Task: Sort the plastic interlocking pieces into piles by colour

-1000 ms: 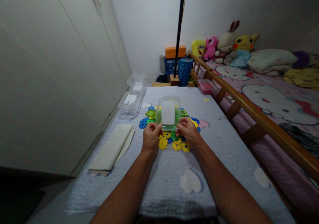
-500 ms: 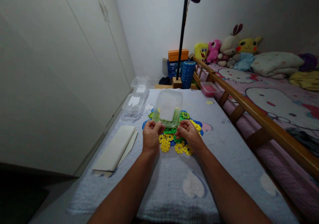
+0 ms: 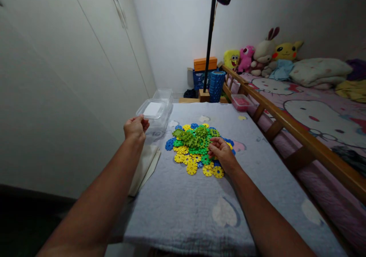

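My left hand [image 3: 135,127] is closed on the near edge of a clear plastic container [image 3: 152,109] with a white rectangle on it. It holds the container at the table's left side, over other clear containers stacked there. Over the right edge of a pile of snowflake-shaped plastic discs [image 3: 197,144] is my right hand [image 3: 221,152]. Its fingers are loosely bent and apart, with nothing visible in them. The discs are yellow, blue and green, and lighter green square pieces lie on top. Whether the right fingertips touch the pile, I cannot tell.
A folded beige sheet [image 3: 145,165] lies under my left forearm. Another clear container [image 3: 162,93] stands farther back on the left. A box of pink pieces [image 3: 240,102] sits at the far right, beside the wooden bed rail [image 3: 271,114]. A black pole [image 3: 209,40] rises behind the table.
My left hand has carried the clear container from above the pile to the left, over the other containers. The pile is now uncovered. My right hand has hardly moved.
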{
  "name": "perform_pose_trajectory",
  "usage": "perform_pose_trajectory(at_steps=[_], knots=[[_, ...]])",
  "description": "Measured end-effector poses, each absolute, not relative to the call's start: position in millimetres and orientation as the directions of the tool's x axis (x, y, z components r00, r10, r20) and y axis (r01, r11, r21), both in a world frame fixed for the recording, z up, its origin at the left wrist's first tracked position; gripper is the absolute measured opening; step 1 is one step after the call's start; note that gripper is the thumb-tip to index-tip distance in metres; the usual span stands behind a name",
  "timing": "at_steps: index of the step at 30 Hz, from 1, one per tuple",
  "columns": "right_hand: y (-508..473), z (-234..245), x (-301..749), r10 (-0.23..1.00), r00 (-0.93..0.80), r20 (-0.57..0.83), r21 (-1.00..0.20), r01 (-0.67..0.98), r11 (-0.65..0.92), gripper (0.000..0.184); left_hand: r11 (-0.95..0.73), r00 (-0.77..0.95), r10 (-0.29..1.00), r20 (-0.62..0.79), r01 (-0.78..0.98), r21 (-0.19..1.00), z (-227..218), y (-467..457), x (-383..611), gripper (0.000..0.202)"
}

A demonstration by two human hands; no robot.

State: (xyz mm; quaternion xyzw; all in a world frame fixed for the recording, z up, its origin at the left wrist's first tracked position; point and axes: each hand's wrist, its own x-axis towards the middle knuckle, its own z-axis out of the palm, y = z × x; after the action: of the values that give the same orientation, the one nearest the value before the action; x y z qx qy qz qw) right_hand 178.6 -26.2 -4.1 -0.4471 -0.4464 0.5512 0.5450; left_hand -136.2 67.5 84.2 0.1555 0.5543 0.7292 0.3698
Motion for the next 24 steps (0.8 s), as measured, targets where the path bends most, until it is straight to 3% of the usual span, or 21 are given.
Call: perform_pose_trajectory(at_steps=[15, 19, 21, 24], knots=[[-23.7, -4.4, 182.9, 1.0, 0.031, 0.001, -0.981, -0.196, 0.007, 0.044, -0.011, -0.649, 0.709, -0.277, -0.403, 0.915, 63.2, 94.7, -154.8, 0.017], [-22.4, -4.4, 184.0, 0.998, 0.056, 0.026, -0.983, -0.181, 0.036, 0.043, 0.044, -0.649, 0.699, -0.302, -0.382, 0.923, 62.7, 89.2, -153.4, 0.026], [-21.3, -5.1, 187.2, 0.994, 0.095, 0.051, -0.987, -0.15, 0.065, 0.04, 0.024, -0.683, 0.689, -0.243, -0.313, 0.949, 59.1, 77.7, -145.0, 0.032], [-18.1, -7.4, 197.1, 0.969, 0.212, 0.128, -0.99, -0.027, 0.136, 0.034, -0.054, -0.628, 0.778, 0.001, -0.065, 0.996, 45.7, 53.5, -118.7, 0.033]])
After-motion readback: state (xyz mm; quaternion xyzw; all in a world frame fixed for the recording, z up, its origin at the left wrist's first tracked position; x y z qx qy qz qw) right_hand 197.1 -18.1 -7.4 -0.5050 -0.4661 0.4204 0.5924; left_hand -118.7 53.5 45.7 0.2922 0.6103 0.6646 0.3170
